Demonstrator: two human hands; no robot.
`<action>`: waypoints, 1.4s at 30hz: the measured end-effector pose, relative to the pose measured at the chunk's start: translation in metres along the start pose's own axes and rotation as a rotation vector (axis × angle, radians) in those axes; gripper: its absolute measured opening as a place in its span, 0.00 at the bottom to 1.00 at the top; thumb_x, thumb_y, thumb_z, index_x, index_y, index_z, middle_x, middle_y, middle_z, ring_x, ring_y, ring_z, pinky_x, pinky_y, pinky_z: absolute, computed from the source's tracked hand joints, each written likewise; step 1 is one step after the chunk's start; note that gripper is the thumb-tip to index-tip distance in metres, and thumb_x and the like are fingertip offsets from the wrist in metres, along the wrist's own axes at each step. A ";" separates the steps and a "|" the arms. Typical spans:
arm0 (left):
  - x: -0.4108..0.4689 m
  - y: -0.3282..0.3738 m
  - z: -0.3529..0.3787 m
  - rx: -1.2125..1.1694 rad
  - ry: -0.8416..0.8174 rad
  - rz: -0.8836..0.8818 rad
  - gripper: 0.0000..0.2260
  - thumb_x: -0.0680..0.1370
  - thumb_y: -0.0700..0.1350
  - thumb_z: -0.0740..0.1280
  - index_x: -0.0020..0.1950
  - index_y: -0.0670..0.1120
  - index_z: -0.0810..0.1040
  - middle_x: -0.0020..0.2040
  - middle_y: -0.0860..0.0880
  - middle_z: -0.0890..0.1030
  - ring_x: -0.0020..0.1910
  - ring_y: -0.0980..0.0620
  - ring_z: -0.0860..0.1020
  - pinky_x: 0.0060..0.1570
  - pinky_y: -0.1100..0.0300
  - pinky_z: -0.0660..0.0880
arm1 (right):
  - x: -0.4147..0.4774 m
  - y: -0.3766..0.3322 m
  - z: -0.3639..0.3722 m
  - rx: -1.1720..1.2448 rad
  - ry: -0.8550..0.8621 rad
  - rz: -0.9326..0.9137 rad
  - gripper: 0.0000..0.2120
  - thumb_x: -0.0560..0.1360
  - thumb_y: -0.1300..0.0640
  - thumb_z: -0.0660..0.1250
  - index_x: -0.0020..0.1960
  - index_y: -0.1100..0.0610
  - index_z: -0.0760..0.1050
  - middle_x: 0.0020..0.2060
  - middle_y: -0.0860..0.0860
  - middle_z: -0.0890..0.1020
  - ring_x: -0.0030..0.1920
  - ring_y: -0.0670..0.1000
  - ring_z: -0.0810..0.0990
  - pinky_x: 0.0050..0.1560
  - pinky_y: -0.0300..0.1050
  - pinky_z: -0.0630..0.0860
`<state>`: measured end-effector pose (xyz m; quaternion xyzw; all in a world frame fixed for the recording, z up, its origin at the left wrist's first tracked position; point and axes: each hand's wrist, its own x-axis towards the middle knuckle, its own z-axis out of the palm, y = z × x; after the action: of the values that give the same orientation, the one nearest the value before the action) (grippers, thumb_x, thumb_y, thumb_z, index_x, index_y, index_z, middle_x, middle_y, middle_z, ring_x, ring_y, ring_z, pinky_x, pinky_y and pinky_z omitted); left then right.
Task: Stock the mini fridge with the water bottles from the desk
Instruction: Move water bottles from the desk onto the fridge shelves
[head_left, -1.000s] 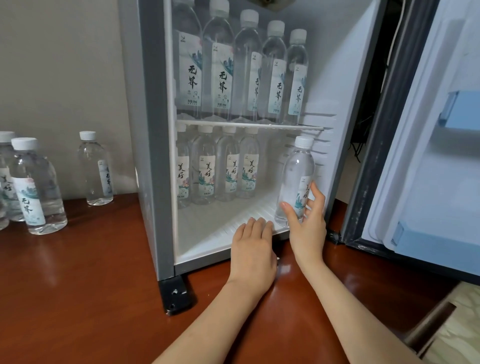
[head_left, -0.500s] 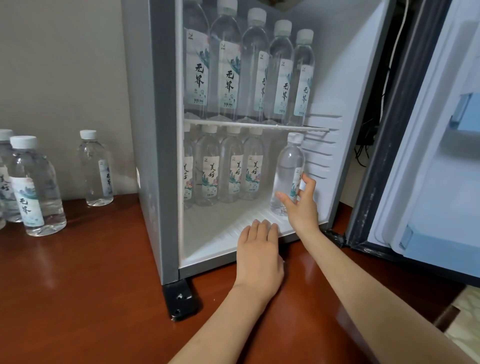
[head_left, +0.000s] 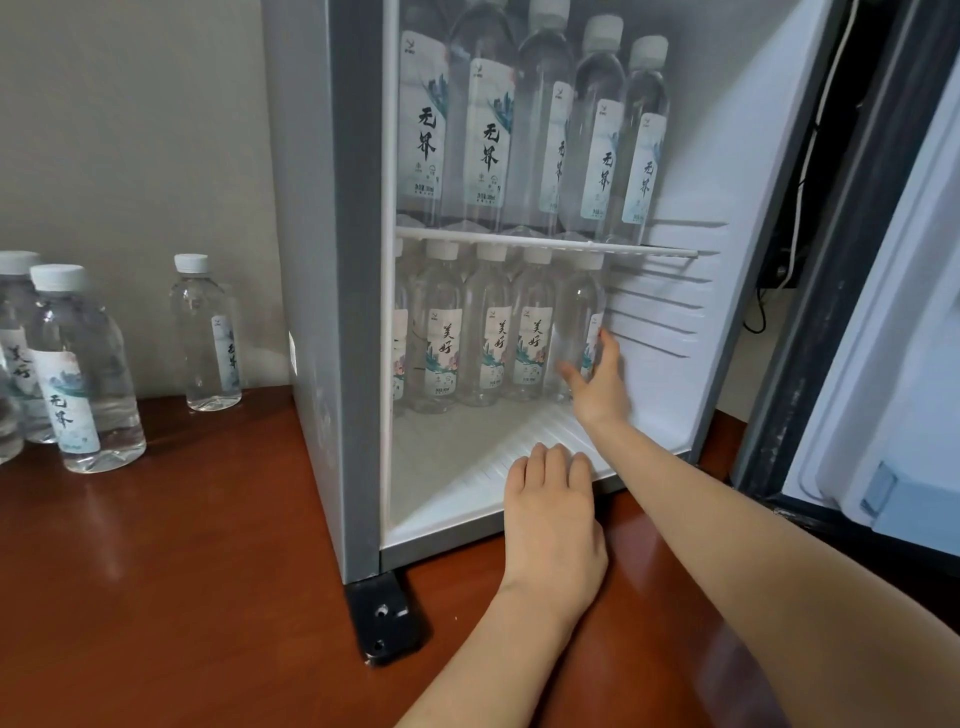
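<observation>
Held the right arm straight into the mini fridge (head_left: 353, 312), right hand (head_left: 595, 382) gripping a water bottle (head_left: 577, 317) low between thumb and fingers, upright at the right end of the bottom row. Rested the left hand (head_left: 553, 514) flat, fingers relaxed, on the front edge of the fridge floor (head_left: 452, 467).
</observation>
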<state>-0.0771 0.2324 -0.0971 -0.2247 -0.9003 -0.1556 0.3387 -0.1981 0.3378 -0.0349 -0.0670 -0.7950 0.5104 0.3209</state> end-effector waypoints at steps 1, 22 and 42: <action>0.000 0.000 0.000 0.004 0.001 -0.002 0.19 0.61 0.45 0.62 0.50 0.45 0.79 0.48 0.47 0.79 0.51 0.44 0.78 0.55 0.55 0.64 | 0.002 0.001 0.001 -0.007 0.003 0.002 0.32 0.79 0.57 0.66 0.78 0.53 0.53 0.74 0.54 0.65 0.70 0.56 0.70 0.58 0.42 0.67; 0.001 0.000 0.002 0.014 -0.037 -0.009 0.19 0.63 0.47 0.62 0.52 0.46 0.78 0.49 0.47 0.78 0.52 0.45 0.77 0.55 0.54 0.68 | 0.025 0.007 0.025 -0.300 0.056 -0.003 0.31 0.79 0.47 0.63 0.76 0.50 0.53 0.70 0.56 0.69 0.60 0.61 0.77 0.53 0.54 0.71; 0.001 -0.001 0.002 -0.008 -0.015 0.003 0.18 0.62 0.45 0.62 0.51 0.45 0.77 0.48 0.47 0.77 0.48 0.44 0.76 0.52 0.55 0.63 | 0.019 0.003 0.020 -0.249 0.046 0.014 0.32 0.79 0.50 0.63 0.77 0.50 0.51 0.72 0.54 0.67 0.61 0.62 0.77 0.49 0.48 0.67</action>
<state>-0.0795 0.2332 -0.0982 -0.2285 -0.9020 -0.1571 0.3310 -0.2251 0.3316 -0.0348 -0.1233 -0.8443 0.4081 0.3246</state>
